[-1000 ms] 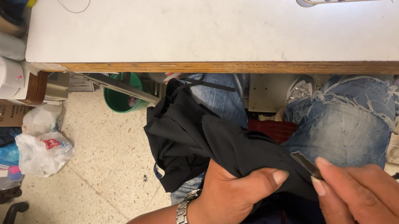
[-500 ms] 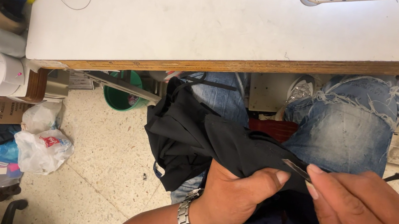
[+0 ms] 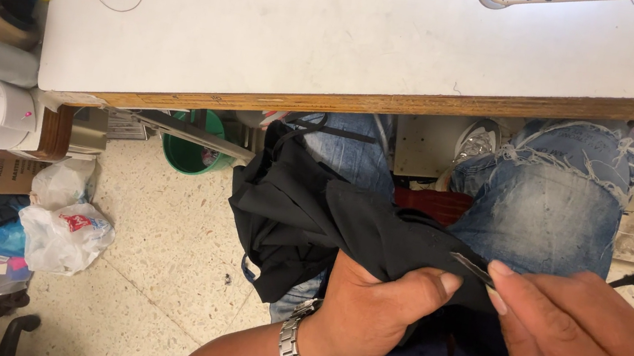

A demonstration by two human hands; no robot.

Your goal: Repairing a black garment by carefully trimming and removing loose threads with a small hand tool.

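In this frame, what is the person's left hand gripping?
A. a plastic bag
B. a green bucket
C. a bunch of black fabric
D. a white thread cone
C: the left hand is closed on the black fabric over the lap, while the right hand pinches a thin blade at its edge.

Two hands, left (image 3: pixel 372 314) and right (image 3: pixel 582 347); one crumpled black fabric garment (image 3: pixel 319 220); one thin metal blade (image 3: pixel 474 268); one silver metal wristwatch (image 3: pixel 293 348); one green plastic bucket (image 3: pixel 192 154); one white-topped wooden desk (image 3: pixel 354 34).

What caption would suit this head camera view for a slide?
Left hand grips bunched black fabric over the lap while right hand holds a small metal blade to it, below a white table.
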